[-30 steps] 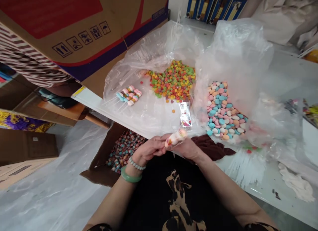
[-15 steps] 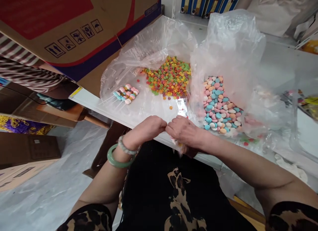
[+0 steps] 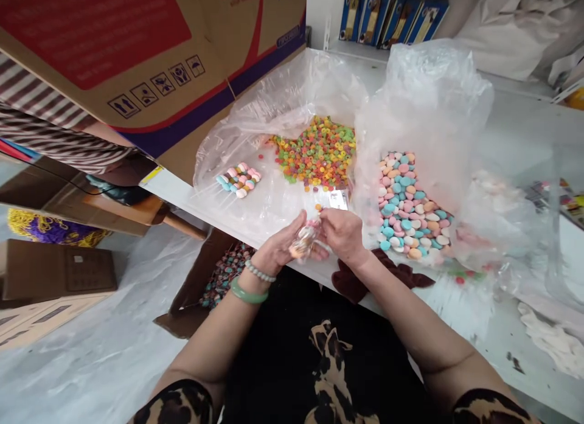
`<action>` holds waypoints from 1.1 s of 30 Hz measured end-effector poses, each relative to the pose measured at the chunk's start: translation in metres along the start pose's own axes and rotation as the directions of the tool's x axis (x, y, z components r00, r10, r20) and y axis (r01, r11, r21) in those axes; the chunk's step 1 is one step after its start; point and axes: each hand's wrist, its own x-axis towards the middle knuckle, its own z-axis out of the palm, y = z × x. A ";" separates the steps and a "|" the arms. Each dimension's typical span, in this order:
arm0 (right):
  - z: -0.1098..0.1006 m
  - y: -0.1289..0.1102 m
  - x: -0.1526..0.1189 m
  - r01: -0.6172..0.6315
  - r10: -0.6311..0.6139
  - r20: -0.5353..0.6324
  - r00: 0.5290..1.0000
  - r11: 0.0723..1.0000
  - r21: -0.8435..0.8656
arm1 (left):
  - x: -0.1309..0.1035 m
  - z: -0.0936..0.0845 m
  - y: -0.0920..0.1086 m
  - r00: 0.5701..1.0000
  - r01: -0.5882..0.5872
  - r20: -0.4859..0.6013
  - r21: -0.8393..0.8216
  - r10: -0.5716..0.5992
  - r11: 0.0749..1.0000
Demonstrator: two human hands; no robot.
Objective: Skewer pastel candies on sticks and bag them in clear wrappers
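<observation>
Over the table's front edge, my left hand [image 3: 279, 246] cradles a small clear candy bag [image 3: 302, 241] against its palm, with the thumb along its side. The bag has pale and orange pieces inside; its exact contents are blurred. My right hand [image 3: 344, 234] is closed in a pinch at the bag's upper end. Just beyond the hands lie a white printed packet [image 3: 338, 199] and a heap of colourful ring candies [image 3: 319, 151] on clear plastic. Left of the heap rest several candy sticks [image 3: 239, 179] in pink, blue, white and brown. Pastel oval candies [image 3: 406, 211] lie to the right.
A large carton [image 3: 173, 65] stands at the back left, beside a person's striped sleeve [image 3: 59, 132]. Below the table edge is an open box [image 3: 182, 308] with many small pieces. A dark brown cloth [image 3: 378, 275] lies under my right forearm. Blue boxes [image 3: 392, 16] line the shelf.
My hands have moved apart, and the left palm has turned up under the bag, which now shows between them. The brown cloth and the open box's contents have come into view.
</observation>
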 end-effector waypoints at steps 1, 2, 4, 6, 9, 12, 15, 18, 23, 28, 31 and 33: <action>-0.001 0.002 -0.004 0.020 -0.021 -0.008 1.000 0.998 -0.066 | -0.006 -0.003 0.001 0.992 0.064 0.103 0.054 -0.069 0.997; -0.002 0.004 -0.007 0.018 -0.020 -0.012 1.000 0.995 -0.100 | -0.011 -0.005 0.002 0.986 0.059 0.149 0.146 -0.081 0.988; -0.002 0.008 -0.011 -0.080 0.081 0.009 0.997 0.996 -0.048 | -0.019 -0.008 0.004 0.991 -0.108 0.112 0.416 0.067 0.903; -0.001 0.013 -0.014 -0.313 0.285 0.185 0.941 0.938 0.150 | -0.023 -0.009 0.006 0.946 -0.268 0.071 0.722 0.316 0.638; -0.002 0.018 -0.017 -0.581 0.372 0.504 0.779 0.729 0.360 | -0.029 -0.010 0.010 0.823 -0.280 0.147 0.945 0.549 0.167; -0.007 0.016 -0.020 -0.360 0.244 0.336 0.910 0.867 0.344 | -0.032 -0.013 0.012 0.820 -0.279 0.192 0.957 0.539 0.083; -0.010 0.009 -0.022 0.165 -0.159 0.159 0.974 0.986 -0.022 | -0.032 -0.017 0.012 0.911 -0.374 0.233 0.814 0.340 0.444; -0.010 0.003 -0.023 0.508 -0.444 0.265 0.856 0.818 -0.271 | -0.030 -0.018 0.007 0.950 -0.283 0.270 0.521 0.159 0.805; -0.020 0.013 -0.017 0.541 -0.340 0.428 0.837 0.628 -0.560 | -0.029 -0.022 0.000 0.996 -0.074 -0.020 0.419 0.091 0.905; -0.040 0.037 0.000 0.250 -0.022 0.293 0.956 0.587 -0.770 | -0.033 -0.035 0.001 0.973 -0.022 -0.222 0.205 0.068 0.979; -0.041 0.040 0.001 0.143 -0.008 0.164 0.987 0.530 -0.836 | -0.033 -0.038 -0.003 0.978 -0.067 -0.191 0.080 0.082 0.995; -0.035 0.035 -0.004 0.133 -0.059 0.121 0.991 0.561 -0.817 | -0.032 -0.038 -0.007 0.978 -0.117 -0.171 0.030 0.120 0.993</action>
